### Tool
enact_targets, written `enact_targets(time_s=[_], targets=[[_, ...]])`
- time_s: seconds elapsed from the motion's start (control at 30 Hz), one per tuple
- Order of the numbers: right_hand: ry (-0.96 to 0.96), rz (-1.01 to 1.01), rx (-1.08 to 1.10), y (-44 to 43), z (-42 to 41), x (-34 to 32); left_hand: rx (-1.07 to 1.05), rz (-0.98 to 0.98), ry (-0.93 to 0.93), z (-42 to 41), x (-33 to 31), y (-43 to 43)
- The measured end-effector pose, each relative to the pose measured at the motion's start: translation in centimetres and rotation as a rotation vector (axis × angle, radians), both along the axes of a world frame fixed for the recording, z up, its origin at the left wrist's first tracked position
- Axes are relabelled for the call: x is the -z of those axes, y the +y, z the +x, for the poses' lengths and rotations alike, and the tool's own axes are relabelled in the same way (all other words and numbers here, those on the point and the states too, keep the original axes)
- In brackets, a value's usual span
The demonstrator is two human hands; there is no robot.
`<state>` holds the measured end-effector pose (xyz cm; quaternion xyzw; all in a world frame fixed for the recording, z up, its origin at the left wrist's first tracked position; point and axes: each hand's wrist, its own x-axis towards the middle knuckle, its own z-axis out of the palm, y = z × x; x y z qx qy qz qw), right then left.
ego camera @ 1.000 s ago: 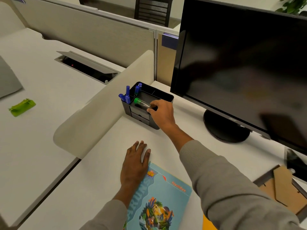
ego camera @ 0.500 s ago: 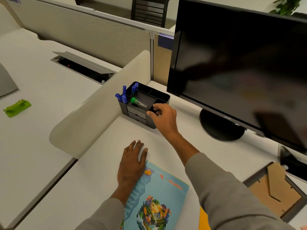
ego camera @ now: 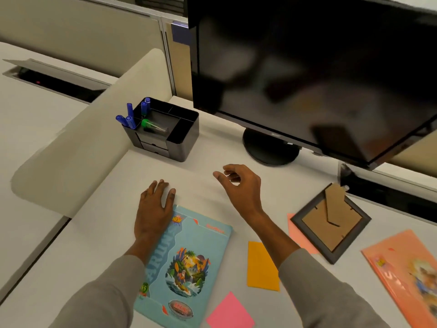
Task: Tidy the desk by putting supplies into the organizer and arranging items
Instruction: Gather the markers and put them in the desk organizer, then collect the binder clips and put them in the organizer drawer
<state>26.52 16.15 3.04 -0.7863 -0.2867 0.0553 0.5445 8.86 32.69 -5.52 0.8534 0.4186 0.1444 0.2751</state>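
1. Now the right hand (ego camera: 238, 185) hangs just above the tabletop (ego camera: 94, 245), fingers loosely curled and holding nothing. The left hand (ego camera: 153, 209) lies flat with straight fingers, its heel on the top corner of the blue booklet (ego camera: 186, 263).
2. The organizer (ego camera: 182, 140) stands at the back left beside the divider. Blue pens (ego camera: 129, 117) stand in its left compartments, and a green-capped tube (ego camera: 153, 126) lies in the middle tray. The right compartment looks free.
3. Loose supplies, as I judge it, are the orange note (ego camera: 262, 266), the pink note (ego camera: 230, 313) and a salmon note (ego camera: 300, 235) partly under the picture frame (ego camera: 331, 223).
4. The orange note lies nearest the right arm, so it is probably the sensible next pick.
5. Thin paper on a smooth top resists pinching, so press one fingertip down, slide a corner up, then close the thumb on it.
6. Lift the frame before drawing out the salmon note, or it may tear.
7. Stand the notes in the free compartment, clear of the tube.
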Motion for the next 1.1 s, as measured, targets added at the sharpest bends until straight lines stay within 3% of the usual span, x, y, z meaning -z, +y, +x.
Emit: enact_targets(time_s=[0.3, 0.43, 0.6, 0.83, 1.1], targets=[[0.088, -0.039, 0.137, -12.0, -1.2, 0.7, 0.018, -0.059, -0.037, 0.3, -0.8, 0.7], [0.1, -0.07, 0.183, -16.9, -2.5, 0.8, -0.004, -0.108, 0.031, 1.3, -3.0, 0.1], [0.098, -0.102, 0.237, -22.8, -4.0, 0.3, -0.025, -0.145, -0.223, 2.7, -6.6, -4.7], [0.195, -0.078, 0.301, -29.5, -6.6, -0.8, 0.267, -0.219, -0.419, 3.1, -9.7, -16.9], [0.243, -0.158, 0.217, -33.5, -11.9, 0.3, 0.594, -0.352, -0.265, 0.8, -8.9, -26.1]])
